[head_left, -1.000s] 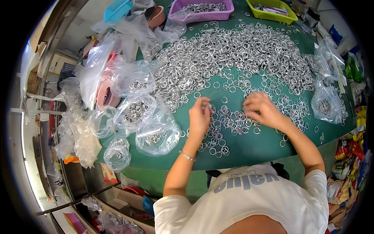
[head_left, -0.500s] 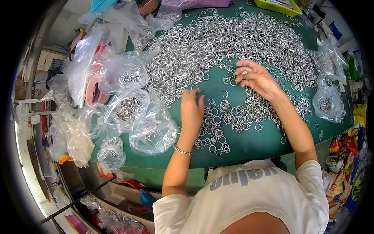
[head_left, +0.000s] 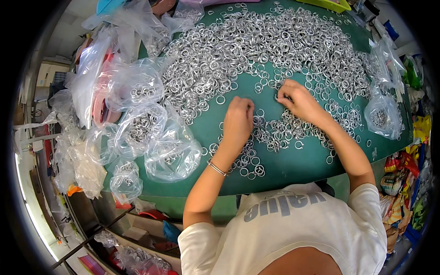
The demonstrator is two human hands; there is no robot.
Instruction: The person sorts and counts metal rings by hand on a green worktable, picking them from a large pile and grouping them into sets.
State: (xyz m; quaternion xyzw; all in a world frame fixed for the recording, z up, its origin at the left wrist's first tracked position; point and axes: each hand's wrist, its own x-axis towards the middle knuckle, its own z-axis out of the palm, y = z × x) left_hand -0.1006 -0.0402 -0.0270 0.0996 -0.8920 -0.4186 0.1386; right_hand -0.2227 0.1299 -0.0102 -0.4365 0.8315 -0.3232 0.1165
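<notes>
Silvery metal rings lie in a big heap [head_left: 279, 39] across the far part of the green table [head_left: 298, 168]. A thinner spread of the same rings [head_left: 277, 137] lies nearer to me, partly under my forearms. Just left of that spread, my left hand [head_left: 239, 118] is held with its fingers curled down together; anything inside them is hidden. My right hand [head_left: 299, 101] pinches thumb and fingers together at the heap's near edge, beside a few loose rings [head_left: 260, 85]. What sits in that pinch is too small to make out.
Clear plastic bags [head_left: 172, 156] with rings in them crowd the table's left side. Another knotted bag of rings [head_left: 380, 117] stands at the right edge. A yellow-green tray [head_left: 327, 4] is at the back. Below the left edge are open drawers or boxes [head_left: 142, 231].
My left hand has moved right and its fingers have curled in. The right hand's spread fingers have closed into a pinch, slightly lower. The whole view has shifted slightly.
</notes>
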